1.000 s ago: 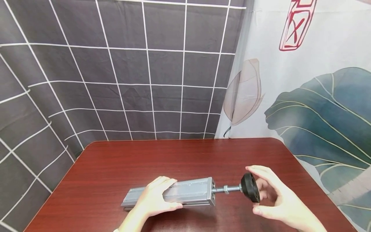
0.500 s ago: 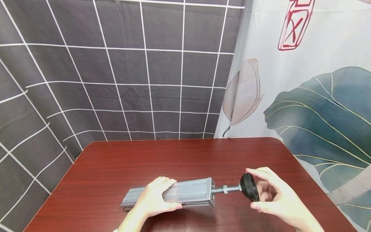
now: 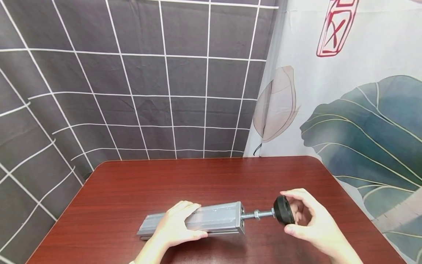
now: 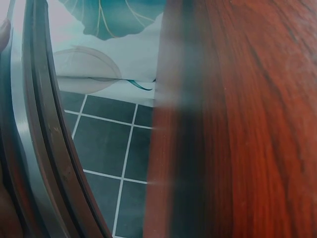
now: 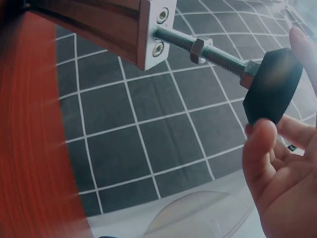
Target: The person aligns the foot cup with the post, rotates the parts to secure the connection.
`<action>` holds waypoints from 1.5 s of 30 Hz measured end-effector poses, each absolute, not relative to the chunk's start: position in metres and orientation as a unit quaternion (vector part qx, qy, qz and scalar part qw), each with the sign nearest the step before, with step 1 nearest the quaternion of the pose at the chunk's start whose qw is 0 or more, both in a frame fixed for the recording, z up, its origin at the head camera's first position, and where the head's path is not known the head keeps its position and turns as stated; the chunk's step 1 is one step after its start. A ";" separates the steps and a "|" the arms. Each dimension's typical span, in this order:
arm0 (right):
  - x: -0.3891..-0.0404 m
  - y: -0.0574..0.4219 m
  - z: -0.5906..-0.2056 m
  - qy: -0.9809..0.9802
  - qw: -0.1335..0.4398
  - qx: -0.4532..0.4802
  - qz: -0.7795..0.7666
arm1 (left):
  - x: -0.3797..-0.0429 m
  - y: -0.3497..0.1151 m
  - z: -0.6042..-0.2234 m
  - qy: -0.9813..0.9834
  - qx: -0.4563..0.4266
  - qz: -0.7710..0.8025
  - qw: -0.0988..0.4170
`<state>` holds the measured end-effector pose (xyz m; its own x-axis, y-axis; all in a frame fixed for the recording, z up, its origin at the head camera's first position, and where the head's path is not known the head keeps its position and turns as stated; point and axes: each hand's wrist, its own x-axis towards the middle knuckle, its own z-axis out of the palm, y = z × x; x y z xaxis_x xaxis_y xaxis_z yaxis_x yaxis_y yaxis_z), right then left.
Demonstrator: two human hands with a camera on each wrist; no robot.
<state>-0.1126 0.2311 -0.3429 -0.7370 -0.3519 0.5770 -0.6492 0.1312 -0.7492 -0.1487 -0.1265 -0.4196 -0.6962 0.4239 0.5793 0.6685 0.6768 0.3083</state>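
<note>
My left hand (image 3: 174,225) lies over a silver aluminium profile (image 3: 219,217) and grips it, thumb along the near side and fingers over the far side. Out of the profile's right end plate (image 5: 148,47), which carries two screws, runs a threaded rod (image 5: 225,57) with a hex nut (image 5: 199,50) partway along it. A round black levelling foot (image 3: 282,210) sits at the rod's outer end. My right hand (image 3: 314,218) pinches this foot by its rim, thumb below and fingertips above. In the left wrist view the grooved profile side (image 4: 49,129) fills the left edge.
A red-brown wooden table (image 3: 197,179) lies under the work. Behind it hangs a dark grey cloth with white grid lines (image 3: 188,77), and to the right a white cloth with a large painted leaf (image 3: 369,124).
The right thumb and fingers have closed in on the black foot's rim, the thumb moving up toward it. The left hand and the profile have stayed in place.
</note>
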 end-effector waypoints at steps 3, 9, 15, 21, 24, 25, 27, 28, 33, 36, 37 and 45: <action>-0.111 0.235 -0.342 -0.741 0.108 0.362 0.556 | -0.149 -0.127 -0.419 -0.884 -0.310 -0.259 0.236; -0.105 0.243 -0.337 -0.769 0.047 0.374 0.517 | -0.151 -0.128 -0.419 -0.879 -0.317 -0.267 0.235; -0.105 0.244 -0.338 -0.760 0.039 0.392 0.517 | -0.149 -0.129 -0.418 -0.882 -0.315 -0.270 0.225; -0.105 0.243 -0.341 -0.764 0.059 0.364 0.530 | -0.150 -0.129 -0.419 -0.880 -0.317 -0.268 0.231; -0.109 0.243 -0.346 -0.752 0.077 0.363 0.544 | -0.150 -0.128 -0.420 -0.879 -0.316 -0.268 0.235; -0.110 0.243 -0.347 -0.753 0.085 0.360 0.544 | -0.151 -0.128 -0.420 -0.879 -0.316 -0.268 0.237; -0.110 0.242 -0.347 -0.756 0.095 0.352 0.544 | -0.151 -0.128 -0.420 -0.878 -0.317 -0.267 0.239; -0.110 0.241 -0.347 -0.754 0.100 0.350 0.547 | -0.150 -0.127 -0.420 -0.878 -0.318 -0.266 0.240; -0.111 0.238 -0.345 -0.751 0.106 0.324 0.565 | -0.150 -0.126 -0.420 -0.877 -0.321 -0.263 0.242; -0.110 0.236 -0.344 -0.754 0.102 0.312 0.569 | -0.149 -0.126 -0.419 -0.879 -0.318 -0.263 0.238; -0.110 0.236 -0.344 -0.753 0.102 0.313 0.569 | -0.149 -0.126 -0.419 -0.880 -0.317 -0.264 0.235; -0.109 0.232 -0.343 -0.761 0.103 0.305 0.563 | -0.148 -0.127 -0.418 -0.883 -0.312 -0.267 0.227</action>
